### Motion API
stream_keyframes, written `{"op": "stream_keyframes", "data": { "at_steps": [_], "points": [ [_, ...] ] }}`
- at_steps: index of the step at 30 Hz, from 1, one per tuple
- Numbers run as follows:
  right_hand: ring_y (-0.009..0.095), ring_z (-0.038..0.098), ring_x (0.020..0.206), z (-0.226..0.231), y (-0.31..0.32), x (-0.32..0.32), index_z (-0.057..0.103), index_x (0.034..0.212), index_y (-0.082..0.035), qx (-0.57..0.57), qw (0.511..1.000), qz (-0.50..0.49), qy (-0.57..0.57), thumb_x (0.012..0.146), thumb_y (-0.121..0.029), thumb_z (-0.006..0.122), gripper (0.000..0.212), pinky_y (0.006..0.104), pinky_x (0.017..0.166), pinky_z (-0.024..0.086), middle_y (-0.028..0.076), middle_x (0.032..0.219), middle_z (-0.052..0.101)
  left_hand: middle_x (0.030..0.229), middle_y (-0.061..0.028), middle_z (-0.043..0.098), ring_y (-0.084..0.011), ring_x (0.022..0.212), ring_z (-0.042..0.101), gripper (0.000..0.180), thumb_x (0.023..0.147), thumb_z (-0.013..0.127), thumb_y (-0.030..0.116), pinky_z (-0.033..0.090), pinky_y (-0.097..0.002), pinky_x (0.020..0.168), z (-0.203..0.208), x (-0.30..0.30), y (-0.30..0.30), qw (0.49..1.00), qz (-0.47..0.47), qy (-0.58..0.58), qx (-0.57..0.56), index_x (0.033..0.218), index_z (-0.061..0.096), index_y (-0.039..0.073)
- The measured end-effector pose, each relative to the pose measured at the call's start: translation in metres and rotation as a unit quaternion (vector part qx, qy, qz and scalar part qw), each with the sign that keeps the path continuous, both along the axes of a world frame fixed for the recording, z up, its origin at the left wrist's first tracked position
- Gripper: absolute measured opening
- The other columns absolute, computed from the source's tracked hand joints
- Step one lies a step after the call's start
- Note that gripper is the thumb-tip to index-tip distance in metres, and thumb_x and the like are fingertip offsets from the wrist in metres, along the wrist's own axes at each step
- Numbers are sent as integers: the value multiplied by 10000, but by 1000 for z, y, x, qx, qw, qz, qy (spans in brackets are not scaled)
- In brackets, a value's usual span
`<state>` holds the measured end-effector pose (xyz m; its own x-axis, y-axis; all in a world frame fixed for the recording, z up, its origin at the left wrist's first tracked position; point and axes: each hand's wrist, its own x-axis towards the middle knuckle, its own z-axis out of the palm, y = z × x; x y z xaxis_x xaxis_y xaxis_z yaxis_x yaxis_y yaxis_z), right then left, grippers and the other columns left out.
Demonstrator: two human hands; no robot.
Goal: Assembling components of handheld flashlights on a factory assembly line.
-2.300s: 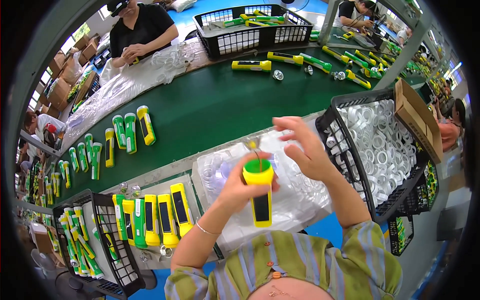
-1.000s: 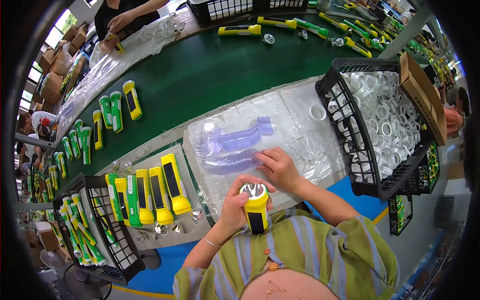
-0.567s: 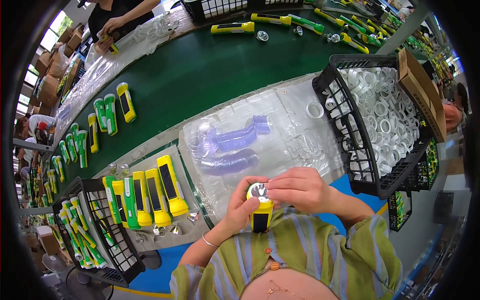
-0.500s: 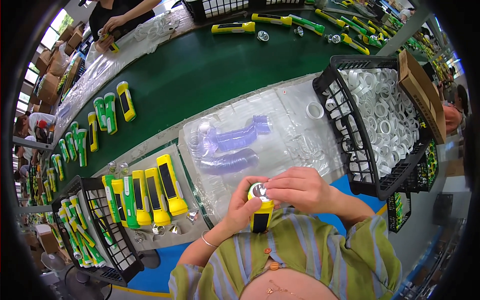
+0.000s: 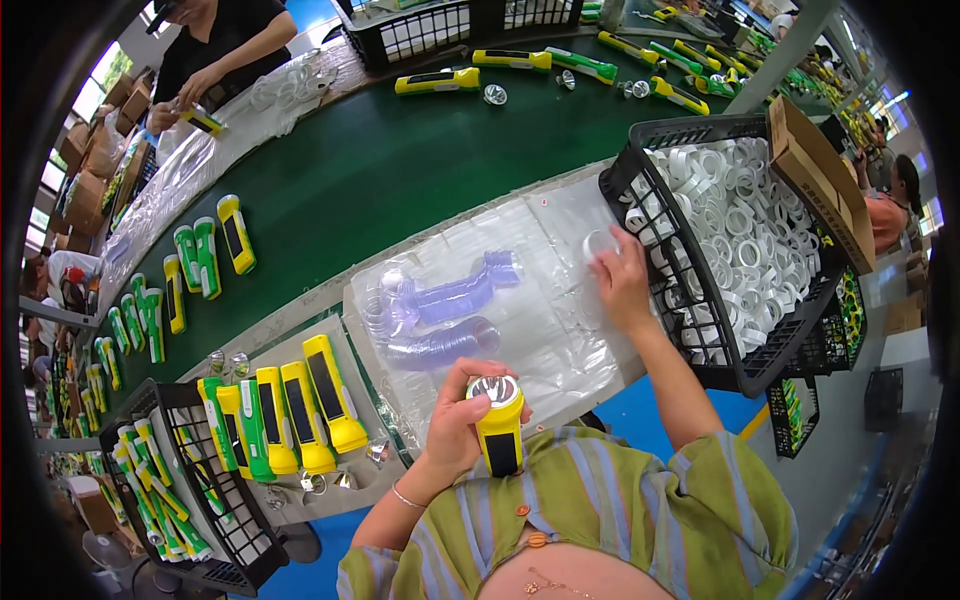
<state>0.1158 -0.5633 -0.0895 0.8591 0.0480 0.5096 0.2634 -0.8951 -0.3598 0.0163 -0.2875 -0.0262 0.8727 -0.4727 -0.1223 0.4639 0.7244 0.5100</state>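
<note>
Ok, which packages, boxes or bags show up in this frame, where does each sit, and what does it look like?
Cardboard box: brown, oblong, lying on the far right rim of the black basket of white rings.
Clear plastic bag: flat on the bench before the person, holding stacks of clear discs; the right hand rests on it.
Long clear bags: crumpled along the far left edge of the green belt.
Brown cartons: stacked at far left.
No screens or signs show.

Factory floor w/ a long green conveyor belt [image 5: 400, 170] running diagonally, blue floor [image 5: 310, 575] underneath. Bright windows [image 5: 110, 70] top left, cardboard boxes [image 5: 85, 170] stacked nearby, other workers sit along the line.
</note>
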Motion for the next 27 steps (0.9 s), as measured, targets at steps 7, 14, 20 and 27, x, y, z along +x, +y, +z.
{"op": "stream_keyframes", "data": {
  "at_steps": [7,14,20,27],
  "points": [
    [282,554,1004,116,52,-31,540,955,-49,118,807,436,380,701,-94,691,298,358,842,447,165,1189,502,1032,-134,514,-301,895,587,383,760,589,191,510,-451,750,-4,-3,7,999,-23,39,12,1076,444,30],
    [305,537,1066,94,89,-67,477,1135,-17,308,805,414,292,774,-106,620,399,377,909,420,198,1175,515,1047,-117,527,-285,912,595,380,791,587,165,514,-433,769,-6,-2,0,998,-45,30,-22,1114,420,52],
    [371,535,1063,82,109,-75,449,1102,-29,204,858,465,82,838,-141,571,311,401,870,445,256,1174,509,1053,-105,511,-219,977,568,416,798,635,160,496,-374,825,-23,-9,-4,998,24,21,46,1110,406,8],
    [250,612,926,71,101,-70,431,1126,-37,311,882,316,161,766,-77,662,430,323,767,486,198,1102,571,1085,-129,512,-221,1012,534,721,735,731,215,465,-332,826,-13,-5,-6,967,3,-43,253,1251,289,-23]
  ]
}}
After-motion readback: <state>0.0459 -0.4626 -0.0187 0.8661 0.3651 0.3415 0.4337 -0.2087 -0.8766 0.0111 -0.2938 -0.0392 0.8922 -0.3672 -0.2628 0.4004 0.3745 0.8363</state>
